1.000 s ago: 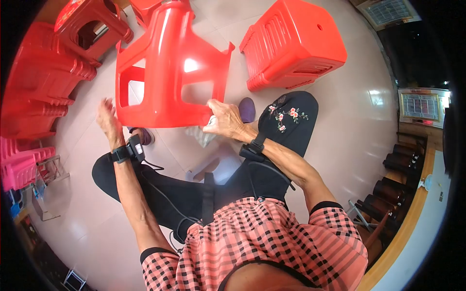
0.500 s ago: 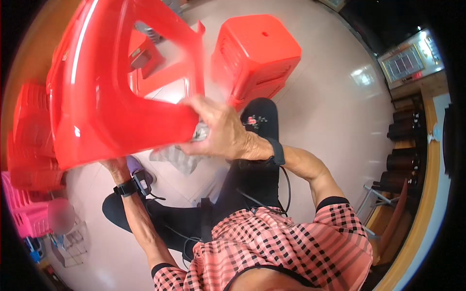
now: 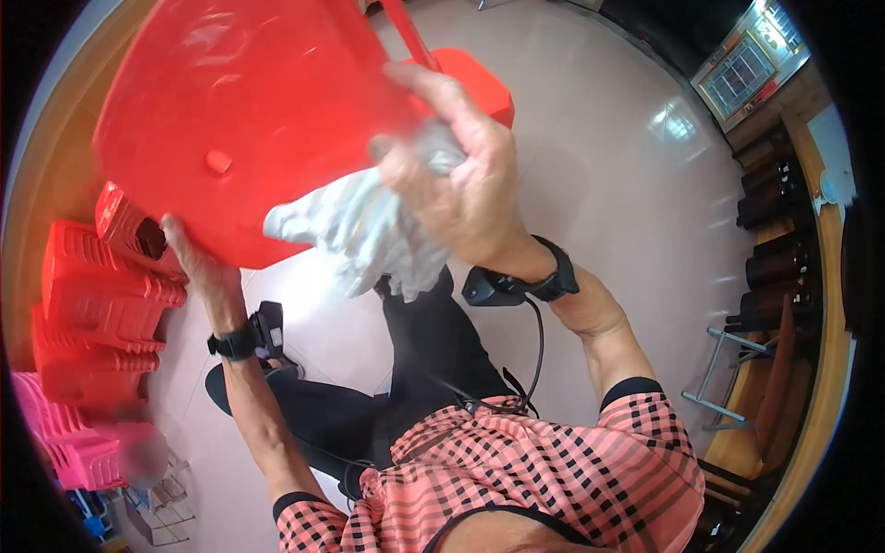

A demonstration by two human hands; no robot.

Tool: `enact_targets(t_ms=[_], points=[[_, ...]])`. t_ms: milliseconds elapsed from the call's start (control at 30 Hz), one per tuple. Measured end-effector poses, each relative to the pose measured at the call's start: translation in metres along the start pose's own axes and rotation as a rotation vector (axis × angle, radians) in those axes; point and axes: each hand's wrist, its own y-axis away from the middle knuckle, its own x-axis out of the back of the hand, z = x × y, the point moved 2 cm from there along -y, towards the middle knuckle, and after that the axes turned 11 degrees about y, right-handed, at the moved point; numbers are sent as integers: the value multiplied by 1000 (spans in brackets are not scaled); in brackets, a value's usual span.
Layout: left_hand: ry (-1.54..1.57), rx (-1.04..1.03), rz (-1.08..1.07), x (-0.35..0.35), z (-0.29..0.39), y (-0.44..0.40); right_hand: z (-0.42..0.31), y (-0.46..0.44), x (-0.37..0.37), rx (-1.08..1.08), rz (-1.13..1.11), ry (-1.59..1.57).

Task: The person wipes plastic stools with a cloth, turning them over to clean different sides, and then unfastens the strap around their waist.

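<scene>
Bright glare on the floor (image 3: 627, 212), blurred right fingers (image 3: 439, 90), fisheye bowing toward black corners.

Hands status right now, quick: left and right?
Left hand: at the red stool's edge; fingers partly hidden, can't tell if closed.
Right hand: holding the pale cloth; can't tell whether it grips the stool too.

Red plastic stool (image 3: 249, 101), tipped, seat side showing, w/ crumpled grey-wht cloth (image 3: 346, 226) agst edge
</scene>
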Motion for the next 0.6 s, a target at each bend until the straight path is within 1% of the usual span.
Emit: enact_targets(t_ms=[33, 100, 200, 233, 300, 333, 367, 400, 467, 567, 600], points=[[19, 39, -21, -8, -4, -7, 1, 1, 12, -131, -54, -21], [56, 120, -66, -23, -17, -24, 17, 0, 19, -65, 34, -60], [121, 263, -194, -54, -35, -42, 28, -7, 39, 7, 121, 128], [134, 316, -171, -69, -40, -42, 37, -11, 47, 70, 128, 206], [163, 418, -118, -101, -52, -41, 64, -27, 67, 87, 79, 244], [172, 458, -128, -108, -62, -46, 78, -37, 75, 97, 56, 262], [180, 499, -140, -112, -74, -53, 94, -47, 83, 60, 22, 215], [189, 542, -152, -118, -84, -57, 108, -56, 90, -25, -19, 184], [146, 518, -124, -131, -100, -60, 132, -71, 102, -194, -98, 120], [115, 516, -137, -141, -134, -71, 178, -84, 117, -316, -174, -22], [113, 521, -124, -144, -146, -76, 185, -88, 122, -314, -179, -22]])
